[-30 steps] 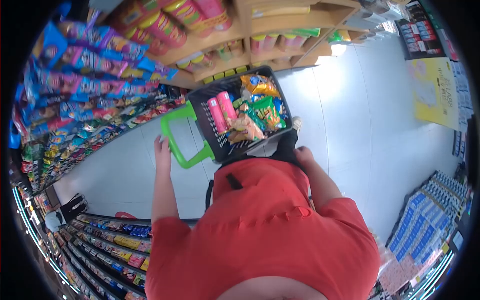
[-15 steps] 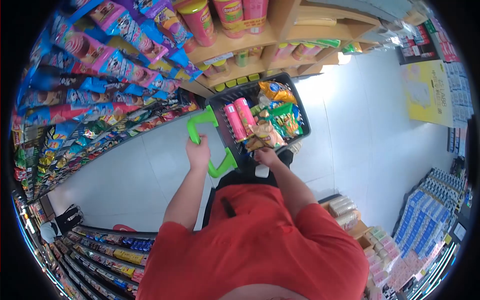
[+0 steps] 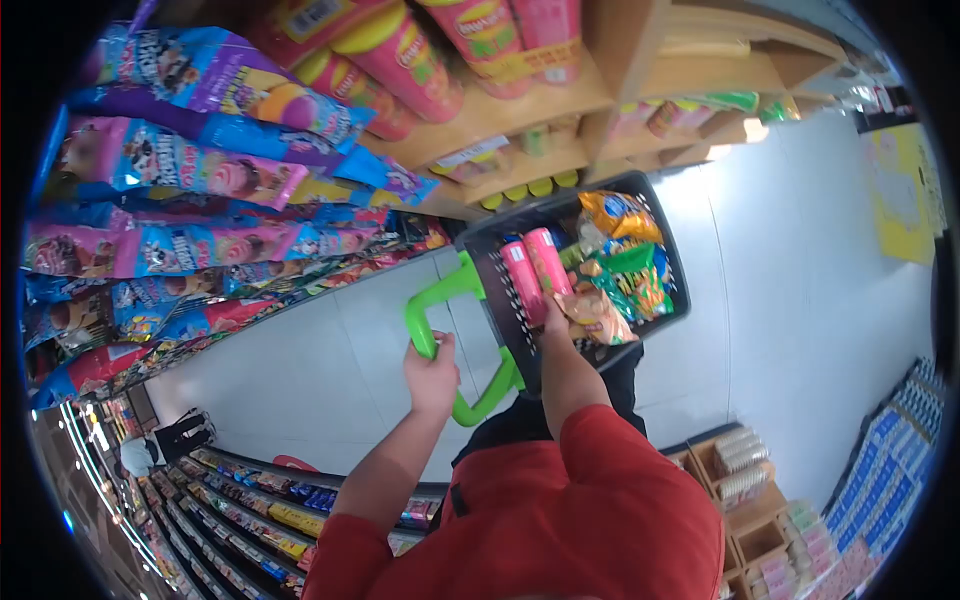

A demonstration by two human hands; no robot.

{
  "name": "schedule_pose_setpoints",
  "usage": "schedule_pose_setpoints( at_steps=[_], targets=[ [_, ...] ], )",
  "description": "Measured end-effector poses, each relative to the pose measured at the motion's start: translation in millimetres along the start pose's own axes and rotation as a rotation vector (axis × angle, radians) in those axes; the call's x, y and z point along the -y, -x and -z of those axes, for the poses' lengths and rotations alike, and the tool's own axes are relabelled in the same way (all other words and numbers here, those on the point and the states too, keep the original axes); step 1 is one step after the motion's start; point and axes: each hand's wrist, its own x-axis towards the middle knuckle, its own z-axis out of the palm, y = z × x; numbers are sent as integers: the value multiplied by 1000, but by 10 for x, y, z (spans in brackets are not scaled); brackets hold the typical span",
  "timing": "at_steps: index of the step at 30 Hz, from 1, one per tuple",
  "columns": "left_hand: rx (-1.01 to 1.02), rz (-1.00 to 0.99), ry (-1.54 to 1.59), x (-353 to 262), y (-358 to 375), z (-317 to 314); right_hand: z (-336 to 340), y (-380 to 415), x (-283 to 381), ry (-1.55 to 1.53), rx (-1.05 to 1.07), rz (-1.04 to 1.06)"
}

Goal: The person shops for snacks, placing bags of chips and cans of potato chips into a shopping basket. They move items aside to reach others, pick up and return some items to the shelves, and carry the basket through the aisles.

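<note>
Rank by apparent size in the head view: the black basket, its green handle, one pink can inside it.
1. black basket
2. green handle, gripped by the left hand
3. pink can; the fisheye lens distorts sizes.

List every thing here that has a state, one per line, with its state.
Basket: open-topped, on the floor, nearly full of snacks.
Handle: raised, gripped by the left hand.
Right hand: inside the basket, at a snack bag; grip hidden.
Pink cans: lying flat, side by side in the basket.
Shelf cans: stacked on the wooden shelf.
Hanging bags: sealed, on the rack.
</note>
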Motion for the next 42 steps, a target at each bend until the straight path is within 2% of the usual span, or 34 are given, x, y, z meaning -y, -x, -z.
schedule_pose_setpoints(
  at_steps=[2,3,5,6,8,11,13,15,17,18,19,21,25,27,29,30,33,37,39,42],
  targets=[
    [0,-2,-11,-45,-36,19,134,-389,-168,-15,114,-20],
    [21,14,-22,-48,-43,6,107,-387,-185,-8,114,-24],
    [20,18,-28,-68,-94,-4,88,-358,-232,194,5,118],
    [25,14,-38,-83,-103,-5,-33,88,-61,135,102,50],
    [29,12,-44,-94,-128,-23,-179,373,14,135,82,72],
    [32,4,-61,-158,-153,-56,-252,337,18,191,37,115],
    [30,0,-67,-181,-152,-54,-291,376,2,212,-46,285],
    [38,-57,-86,-148,-179,-56,-306,590,123,251,-58,266],
    [31,-75,-99,-179,-188,-89,-308,1255,370,67,109,50],
    [22,-84,-122,-186,-189,-99,-268,1396,411,105,154,10],
    [30,-94,-118,-176,-197,-103,-218,1540,464,97,156,21],
    [27,-148,-199,-127,-257,-96,-117,1789,592,25,319,-76],
    [65,-229,-262,87,-508,-93,159,2019,932,108,492,-123],
    [36,-228,-284,64,-503,-87,390,2251,1208,120,503,-49],
    [56,-236,-299,129,-576,-62,715,2328,1466,25,717,34],
    [55,-193,-260,88,-540,-72,831,2596,1670,15,641,87],
    [74,-126,-225,50,-523,-53,1327,2516,2101,-165,594,314],
    [12,-111,-255,-24,-462,-96,1713,2176,3129,-348,369,540],
    [-10,-100,-261,-97,-360,-122,1750,2050,3744,-340,371,740],
    [-44,-83,-271,-64,-415,-126,1571,2078,4541,-309,320,831]
  ],
)
